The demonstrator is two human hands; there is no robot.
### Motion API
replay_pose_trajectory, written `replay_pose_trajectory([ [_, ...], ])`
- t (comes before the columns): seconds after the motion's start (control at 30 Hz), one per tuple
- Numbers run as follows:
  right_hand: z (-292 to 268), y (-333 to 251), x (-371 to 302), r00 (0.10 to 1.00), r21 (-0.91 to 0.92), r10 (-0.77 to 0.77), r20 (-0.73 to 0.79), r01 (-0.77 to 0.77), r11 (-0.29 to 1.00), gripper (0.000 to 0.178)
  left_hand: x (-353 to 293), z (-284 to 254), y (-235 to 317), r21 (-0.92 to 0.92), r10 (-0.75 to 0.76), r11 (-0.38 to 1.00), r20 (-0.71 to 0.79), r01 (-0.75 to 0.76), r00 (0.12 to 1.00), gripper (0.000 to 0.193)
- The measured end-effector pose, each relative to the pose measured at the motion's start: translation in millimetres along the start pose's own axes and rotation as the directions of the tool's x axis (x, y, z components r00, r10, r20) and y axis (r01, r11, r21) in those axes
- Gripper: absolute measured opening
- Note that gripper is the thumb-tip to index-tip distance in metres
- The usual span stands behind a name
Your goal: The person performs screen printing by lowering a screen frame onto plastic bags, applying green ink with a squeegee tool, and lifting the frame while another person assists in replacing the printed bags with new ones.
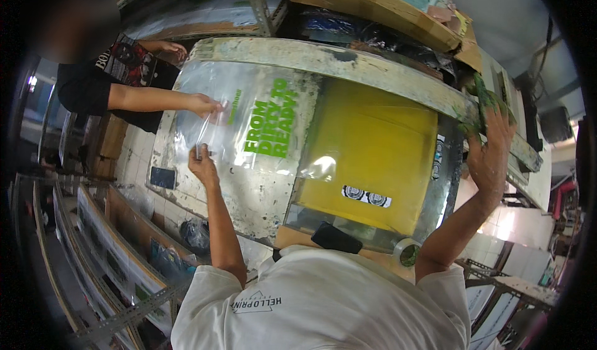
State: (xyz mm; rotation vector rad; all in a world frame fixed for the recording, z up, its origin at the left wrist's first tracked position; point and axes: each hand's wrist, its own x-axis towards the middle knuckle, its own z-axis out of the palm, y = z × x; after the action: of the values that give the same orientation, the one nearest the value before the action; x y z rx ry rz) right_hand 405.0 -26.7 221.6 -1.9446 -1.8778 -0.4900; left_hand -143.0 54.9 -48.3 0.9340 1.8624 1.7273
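A clear plastic bag (pixel 249 110) with green printed lettering lies flat on a worn white table (pixel 261 194). My left hand (pixel 200 162) pinches the bag's near left edge. A co-worker's hand (pixel 204 105) across the table grips the same end of the bag. To the right a printing frame with a yellow mesh screen (pixel 367 157) is tilted up. My right hand (pixel 491 154), smeared with green ink, is raised at the frame's right end, by a green-stained tool (pixel 482 98); I cannot tell whether it grips anything.
A roll of tape (pixel 407 252) and a black object (pixel 336 238) sit on the frame's near edge. Cardboard boxes (pixel 379 8) fill the shelf above. Racks with flat sheets (pixel 112 250) stand at lower left. A dark phone-like slab (pixel 162 177) lies on the table's left edge.
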Motion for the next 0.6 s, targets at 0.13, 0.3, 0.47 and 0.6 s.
replay_pose_trajectory([
  [0.13,1.3,-0.4,-3.6,0.999,-0.013,0.005,0.036,-0.005,1.0,0.047,1.8,-15.2,25.5,0.813,0.675,0.557,-0.325,-0.168,0.663,0.047],
  [0.3,5.3,3.4,-5.3,1.0,0.009,0.025,0.012,-0.025,1.0,0.05,-40.7,9.3,25.8,0.475,0.701,0.535,0.212,-0.699,0.681,0.022],
  [0.47,5.9,8.0,-4.8,1.0,0.018,0.007,0.007,-0.007,1.0,0.052,-47.9,33.3,-20.0,0.678,0.324,0.548,0.368,-0.49,0.872,0.017],
  [0.6,7.9,11.2,-7.6,1.0,0.007,-0.005,-0.007,0.005,1.0,0.053,-28.9,38.9,-23.7,0.558,0.255,0.752,0.246,-0.352,0.935,0.009],
])
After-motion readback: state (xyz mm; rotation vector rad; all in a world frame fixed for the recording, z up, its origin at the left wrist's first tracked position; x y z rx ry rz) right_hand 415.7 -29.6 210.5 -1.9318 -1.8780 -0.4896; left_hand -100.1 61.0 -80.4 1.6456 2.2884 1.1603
